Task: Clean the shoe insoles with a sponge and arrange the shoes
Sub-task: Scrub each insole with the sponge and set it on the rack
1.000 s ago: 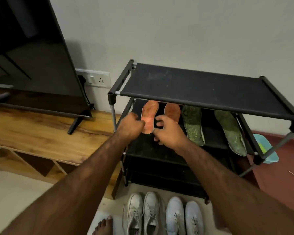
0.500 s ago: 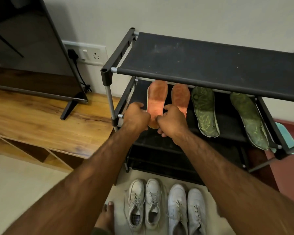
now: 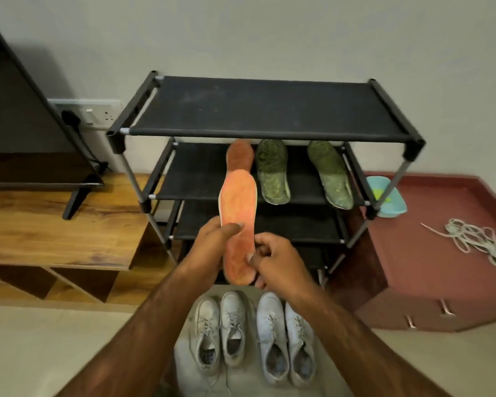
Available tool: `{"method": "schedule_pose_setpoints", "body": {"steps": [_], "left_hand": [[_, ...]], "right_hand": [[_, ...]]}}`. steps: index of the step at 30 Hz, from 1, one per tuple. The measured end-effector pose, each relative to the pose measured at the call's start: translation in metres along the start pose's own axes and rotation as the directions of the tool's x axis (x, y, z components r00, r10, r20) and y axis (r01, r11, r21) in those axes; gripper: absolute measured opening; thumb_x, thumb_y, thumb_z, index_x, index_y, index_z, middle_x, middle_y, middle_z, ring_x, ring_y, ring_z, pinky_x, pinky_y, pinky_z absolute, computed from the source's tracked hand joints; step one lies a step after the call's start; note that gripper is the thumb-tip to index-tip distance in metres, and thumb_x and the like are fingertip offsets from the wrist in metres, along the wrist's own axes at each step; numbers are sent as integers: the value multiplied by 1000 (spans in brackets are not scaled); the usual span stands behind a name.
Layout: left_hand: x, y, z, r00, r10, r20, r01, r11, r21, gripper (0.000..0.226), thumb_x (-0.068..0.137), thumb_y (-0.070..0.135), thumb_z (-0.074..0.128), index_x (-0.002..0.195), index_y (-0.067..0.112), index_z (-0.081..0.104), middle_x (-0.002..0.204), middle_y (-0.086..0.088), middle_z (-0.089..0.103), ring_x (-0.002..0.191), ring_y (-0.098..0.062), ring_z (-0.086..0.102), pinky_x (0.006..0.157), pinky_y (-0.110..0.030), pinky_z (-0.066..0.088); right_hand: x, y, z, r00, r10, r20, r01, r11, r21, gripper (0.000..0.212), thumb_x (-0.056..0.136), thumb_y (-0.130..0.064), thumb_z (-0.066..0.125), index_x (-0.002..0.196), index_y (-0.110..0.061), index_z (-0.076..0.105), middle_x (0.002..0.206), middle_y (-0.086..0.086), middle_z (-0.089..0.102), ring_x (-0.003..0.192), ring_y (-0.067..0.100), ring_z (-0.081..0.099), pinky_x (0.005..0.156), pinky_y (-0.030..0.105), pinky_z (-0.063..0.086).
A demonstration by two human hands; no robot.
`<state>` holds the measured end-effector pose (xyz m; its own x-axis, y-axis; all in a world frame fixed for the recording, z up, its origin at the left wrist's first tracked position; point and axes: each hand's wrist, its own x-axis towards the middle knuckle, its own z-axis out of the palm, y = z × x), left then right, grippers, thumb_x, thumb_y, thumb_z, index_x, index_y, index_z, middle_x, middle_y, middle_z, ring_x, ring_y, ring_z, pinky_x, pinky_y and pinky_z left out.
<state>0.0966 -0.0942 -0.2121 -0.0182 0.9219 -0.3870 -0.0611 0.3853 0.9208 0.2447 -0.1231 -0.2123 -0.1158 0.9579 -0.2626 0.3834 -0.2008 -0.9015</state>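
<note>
1. Left hand [image 3: 209, 245]: is gripping the left edge of the orange insole [image 3: 239, 213] near its middle, with the thumb lying across the top face and the fingers curling underneath.
2. Right hand [image 3: 278, 260]: is pinching the same insole near its heel end at the right edge, with the thumb tip pressing on the top face and the other fingers curling below.
3. Orange insole: is being held lengthwise in front of the shoe rack [image 3: 393, 110] and above the shoes, top face up and toe end pointing toward the wall.
4. Second orange insole [image 3: 239, 153]: is lying on the rack's 2nd shelf from the top, partly covered in view by the held insole.
5. 2 green insoles [image 3: 272, 170]: are lying on that same shelf to the right, apart from each other.
6. 2 pairs of white shoes [image 3: 232, 325]: are standing side by side on the floor in front of the rack, toes toward it.
7. Teal basin [image 3: 393, 202]: is sitting behind the rack's right leg.
8. Loose white laces [image 3: 476, 242]: are lying in a tangle on the maroon cabinet [image 3: 430, 282].
9. Wooden bench [image 3: 55, 230]: is standing left of the rack, carrying a dark screen [image 3: 26, 124].
</note>
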Motion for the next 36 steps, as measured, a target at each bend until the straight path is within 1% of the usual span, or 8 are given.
{"method": "schedule_pose_setpoints", "body": {"steps": [4,9,13,16,21,24,28,36], "left_hand": [[-20,-25,56,990,-24,137,31,998,-49,28,99,2,54,127,5,58,104,-19,77,95,-33,75,81,-45,62],[-34,-50,124,955,-78,286,91,995,-33,29,102,2,51,129,11,57,107,-19,76,97,-38,75,78,-56,61],[-30,-62,166,936,-143,321,173,983,-67,36,97,-6,46,129,7,55,110,-23,74,101,-51,70,87,-74,52],[-24,-72,186,916,-193,353,237,968,-85,44,94,-10,40,130,10,55,111,-25,73,100,-52,70,85,-67,56],[-1,-86,204,899,-217,380,270,959,-90,40,90,-5,47,128,5,57,108,-29,72,86,-48,71,79,-58,58],[15,-90,209,885,-235,401,301,948,-107,47,80,6,60,127,4,60,110,-30,71,85,-47,71,76,-54,59],[37,-100,215,858,-266,440,351,928,-123,56,75,12,63,130,9,60,112,-31,69,88,-50,69,80,-57,58],[59,-121,235,790,-340,510,471,869,-149,67,65,5,68,131,11,61,107,-38,68,79,-55,69,69,-52,59]], "right_hand": [[-43,34,-40,1000,15,-25,-16,998,-59,15,94,-14,63,92,-28,68,71,0,68,50,13,64,51,31,55],[-75,81,-116,986,51,-158,-70,991,-113,16,96,-31,65,83,-28,75,74,2,72,56,19,67,60,47,60],[-68,109,-186,928,107,-358,-153,983,-105,19,96,-21,65,80,-26,75,70,0,74,48,20,66,56,36,55],[-39,126,-231,899,105,-426,-173,977,-125,20,95,-18,63,81,-27,75,71,-2,75,53,16,69,59,29,51],[43,147,-283,869,41,-493,-159,967,-200,22,95,-17,62,79,-28,72,71,-14,71,73,11,69,80,35,57],[95,152,-302,875,29,-484,-178,948,-264,18,97,-17,58,95,-27,73,98,-5,73,94,21,69,88,40,58],[156,164,-317,882,49,-469,-255,886,-387,29,96,-16,60,123,-21,71,131,6,67,118,30,63,101,41,52],[237,187,-329,933,141,-330,-333,686,-647,45,98,-6,61,140,-21,63,142,9,59,129,32,56,108,35,43]]}}
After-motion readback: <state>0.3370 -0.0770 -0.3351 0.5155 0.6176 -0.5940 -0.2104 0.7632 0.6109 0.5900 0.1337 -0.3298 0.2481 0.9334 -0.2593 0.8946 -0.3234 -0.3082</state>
